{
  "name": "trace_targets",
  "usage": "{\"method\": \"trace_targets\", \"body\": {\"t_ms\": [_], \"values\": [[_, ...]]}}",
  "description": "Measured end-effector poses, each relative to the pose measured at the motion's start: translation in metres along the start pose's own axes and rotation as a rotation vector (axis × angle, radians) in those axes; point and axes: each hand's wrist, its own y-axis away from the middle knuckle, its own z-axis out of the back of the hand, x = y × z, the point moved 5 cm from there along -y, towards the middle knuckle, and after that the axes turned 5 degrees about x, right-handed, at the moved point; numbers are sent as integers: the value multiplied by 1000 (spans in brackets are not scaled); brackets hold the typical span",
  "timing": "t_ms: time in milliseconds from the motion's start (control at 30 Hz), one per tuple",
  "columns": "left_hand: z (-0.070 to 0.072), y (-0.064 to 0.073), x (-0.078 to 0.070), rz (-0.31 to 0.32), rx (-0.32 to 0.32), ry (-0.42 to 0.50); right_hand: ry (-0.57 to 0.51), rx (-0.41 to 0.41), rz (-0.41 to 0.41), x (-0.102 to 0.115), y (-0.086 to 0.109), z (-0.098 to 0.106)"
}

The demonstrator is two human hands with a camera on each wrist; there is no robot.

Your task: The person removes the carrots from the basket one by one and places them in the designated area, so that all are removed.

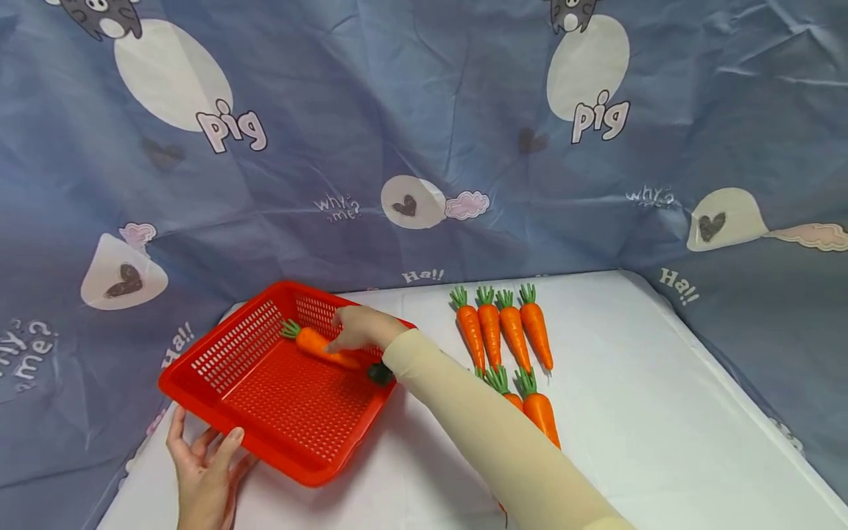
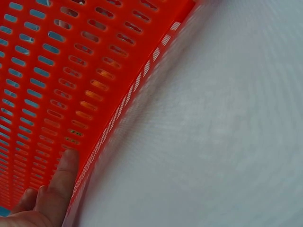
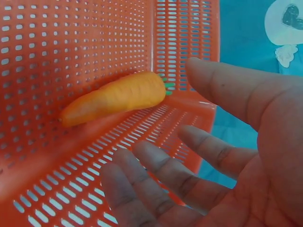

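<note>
A red plastic basket [image 1: 281, 458] with slotted walls is held tilted above the white table. At its near-left rim my left hand [image 1: 207, 475] grips it, thumb up at the rim. In the left wrist view the fingers [image 2: 61, 182] lie against the basket's perforated outside. One orange carrot [image 1: 313, 342] with a short green top rests inside, along the far wall. Over it reaches my right hand [image 1: 363, 327]. The right wrist view shows that hand's fingers [image 3: 163, 165] spread and apart from the carrot, holding nothing.
Right of the basket, several carrots [image 1: 511, 331] lie side by side in a row, green tops away from me. More carrots [image 1: 539, 414] lie nearer, partly hidden by my right sleeve [image 1: 490, 427]. A blue printed cloth [image 1: 424, 250] hangs behind the white table [image 1: 662, 412].
</note>
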Motion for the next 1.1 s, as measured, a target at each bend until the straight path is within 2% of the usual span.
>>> {"method": "trace_targets", "body": {"t_ms": [300, 767, 1100], "values": [[6, -1, -7, 4, -33, 2, -66, 1, -61, 9, -18, -6], [0, 0, -9, -48, -23, -38, 36, -54, -133, 15, -23, -15], [-4, 2, -2, -21, -28, -75, 40, -86, -177, 9, -28, -29]]}}
